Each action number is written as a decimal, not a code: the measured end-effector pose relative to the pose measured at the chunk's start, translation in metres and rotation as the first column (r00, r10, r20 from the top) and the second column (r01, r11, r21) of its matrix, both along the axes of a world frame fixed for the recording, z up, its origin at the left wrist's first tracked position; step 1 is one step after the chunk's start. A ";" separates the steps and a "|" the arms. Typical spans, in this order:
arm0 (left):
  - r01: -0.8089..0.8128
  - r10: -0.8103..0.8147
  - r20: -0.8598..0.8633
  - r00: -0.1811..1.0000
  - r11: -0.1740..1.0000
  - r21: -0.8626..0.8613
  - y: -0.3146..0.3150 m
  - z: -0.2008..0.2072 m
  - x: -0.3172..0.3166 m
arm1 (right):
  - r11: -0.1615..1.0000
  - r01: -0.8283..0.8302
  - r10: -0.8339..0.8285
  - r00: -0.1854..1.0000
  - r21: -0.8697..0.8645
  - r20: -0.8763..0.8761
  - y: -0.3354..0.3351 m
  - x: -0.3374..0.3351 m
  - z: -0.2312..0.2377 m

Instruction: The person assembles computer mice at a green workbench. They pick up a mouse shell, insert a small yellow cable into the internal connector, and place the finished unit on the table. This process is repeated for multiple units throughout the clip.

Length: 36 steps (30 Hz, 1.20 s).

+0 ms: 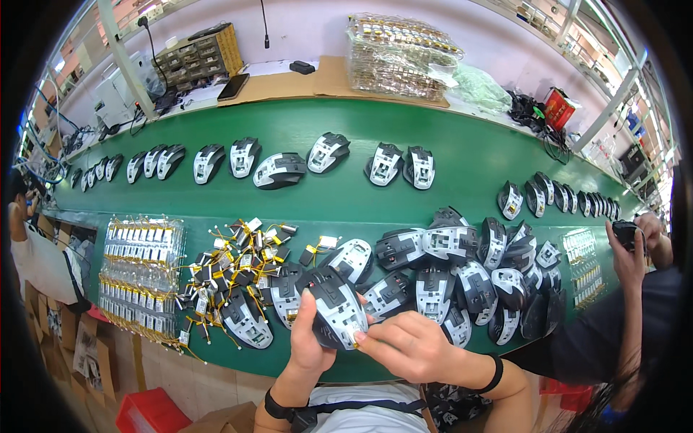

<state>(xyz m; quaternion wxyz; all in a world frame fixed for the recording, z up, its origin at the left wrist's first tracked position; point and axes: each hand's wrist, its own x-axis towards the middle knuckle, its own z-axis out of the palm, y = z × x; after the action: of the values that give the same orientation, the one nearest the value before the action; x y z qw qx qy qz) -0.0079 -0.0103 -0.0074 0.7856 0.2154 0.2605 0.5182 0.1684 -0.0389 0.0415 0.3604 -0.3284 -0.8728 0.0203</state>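
A partly assembled computer mouse (pixel 333 299), black with a silver-grey underside, lies tilted in my left hand (pixel 309 346). My left thumb and fingers wrap round its sides. At the mouse's near right end, the fingers of my right hand (pixel 411 348) are pinched together against the grey part. Whatever they grip is too small to make out. A bit of yellow shows under the mouse's near edge. Left of my hands spreads a loose heap of small silver battery packs (pixel 245 252) with thin wires and yellow tape. To the right, more half-built mice (pixel 433 289) are piled up.
Battery packs fill a clear tray (pixel 141 270) at the left, and another tray (pixel 583 267) stands right. Mice line the far part of the green table (pixel 289 206). Stacked trays (pixel 397 58) and a phone (pixel 233 86) sit behind. A co-worker's hands (pixel 635 245) hold a mouse at right.
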 end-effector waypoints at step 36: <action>-0.329 0.335 -0.014 0.942 0.933 0.148 -0.008 0.012 0.021 | 0.967 0.184 -0.247 0.851 -0.177 -0.464 -0.005 -0.033 -0.016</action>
<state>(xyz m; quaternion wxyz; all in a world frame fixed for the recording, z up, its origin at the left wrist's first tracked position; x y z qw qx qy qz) 0.0131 -0.0182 0.0050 0.6641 0.2342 0.2704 0.6565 0.1354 -0.0435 0.0254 0.5450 -0.4310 -0.7098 0.1160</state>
